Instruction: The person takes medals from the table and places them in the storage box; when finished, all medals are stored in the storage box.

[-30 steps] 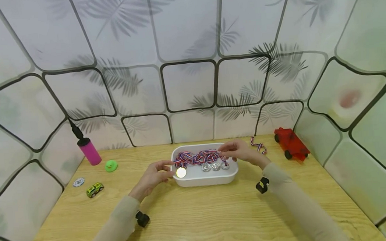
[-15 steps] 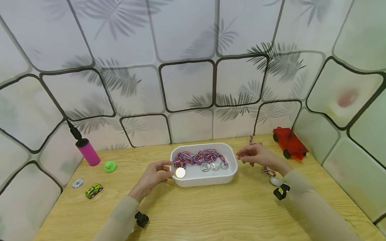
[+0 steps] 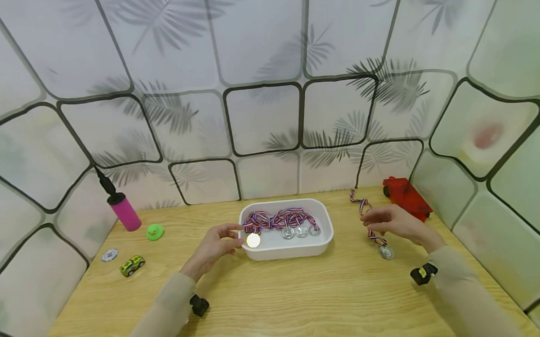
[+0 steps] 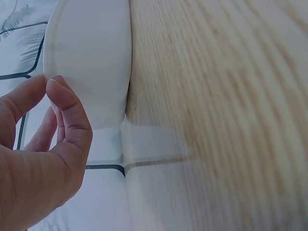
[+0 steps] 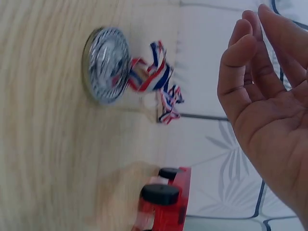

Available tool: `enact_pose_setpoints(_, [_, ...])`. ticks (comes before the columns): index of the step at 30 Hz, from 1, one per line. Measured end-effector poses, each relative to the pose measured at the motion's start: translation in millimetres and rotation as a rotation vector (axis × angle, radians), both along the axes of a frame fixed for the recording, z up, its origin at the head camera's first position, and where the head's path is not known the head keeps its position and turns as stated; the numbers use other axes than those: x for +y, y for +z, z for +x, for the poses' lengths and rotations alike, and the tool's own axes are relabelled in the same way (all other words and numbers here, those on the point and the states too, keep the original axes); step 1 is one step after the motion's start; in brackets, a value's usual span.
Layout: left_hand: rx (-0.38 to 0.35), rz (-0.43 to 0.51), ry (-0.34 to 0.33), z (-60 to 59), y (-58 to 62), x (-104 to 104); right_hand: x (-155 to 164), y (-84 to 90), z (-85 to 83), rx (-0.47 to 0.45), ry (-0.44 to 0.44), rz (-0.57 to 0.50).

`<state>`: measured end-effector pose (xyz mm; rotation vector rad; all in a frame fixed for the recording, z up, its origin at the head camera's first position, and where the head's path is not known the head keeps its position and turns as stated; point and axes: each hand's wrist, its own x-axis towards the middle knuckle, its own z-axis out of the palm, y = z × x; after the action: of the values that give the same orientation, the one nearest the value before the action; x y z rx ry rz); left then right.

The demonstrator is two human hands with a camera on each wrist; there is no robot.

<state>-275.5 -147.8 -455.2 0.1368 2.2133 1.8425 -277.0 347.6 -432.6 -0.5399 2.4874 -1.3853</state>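
Note:
A white plastic bin (image 3: pixel 286 252) holds several medals with red, white and blue ribbons. One gold medal (image 3: pixel 253 240) lies at its left end; silver medals (image 3: pixel 301 232) lie towards the right. At the bin's left end my left hand (image 3: pixel 214 249) pinches the rim between thumb and fingers, as the left wrist view shows (image 4: pixel 57 139). My right hand (image 3: pixel 396 222) hovers over the ribbon of another silver medal (image 3: pixel 386 253) on the table, with its fingers loosely bent and nothing between them. In the right wrist view that medal (image 5: pixel 107 65) and its crumpled ribbon (image 5: pixel 154 72) lie apart from the hand.
A red toy vehicle (image 3: pixel 406 196) stands behind the right hand. On the left of the wooden table (image 3: pixel 278 302) are a pink hand pump (image 3: pixel 125 213), a green rubber duck (image 3: pixel 155 231), a toy car (image 3: pixel 132 265) and a poker chip (image 3: pixel 109 254). Patterned curtains enclose the back and sides.
My right hand has moved from over the bin's right end out to the right, above the silver medal's ribbon. The left hand has stayed at the bin's left end.

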Motion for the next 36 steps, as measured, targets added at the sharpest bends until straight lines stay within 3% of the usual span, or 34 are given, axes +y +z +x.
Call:
enact_pose_setpoints(10, [-0.003,0.011,-0.001,-1.0,-0.9,-0.2,26.0,-8.4,11.0,-0.01,0.015,0.115])
enact_pose_setpoints(21, [-0.004,0.018,0.0,-1.3,-0.1,-0.2,40.2,-21.7,19.9,-0.04,0.141,0.166])
enact_pose_setpoints(27, [-0.001,0.015,-0.006,-1.3,0.8,-0.1,37.7,-27.7,19.8,0.006,0.152,0.201])
enact_pose_setpoints(36, [-0.002,0.011,-0.008,-0.6,0.7,-0.3,39.6,-33.3,15.9,-0.014,0.179,0.218])
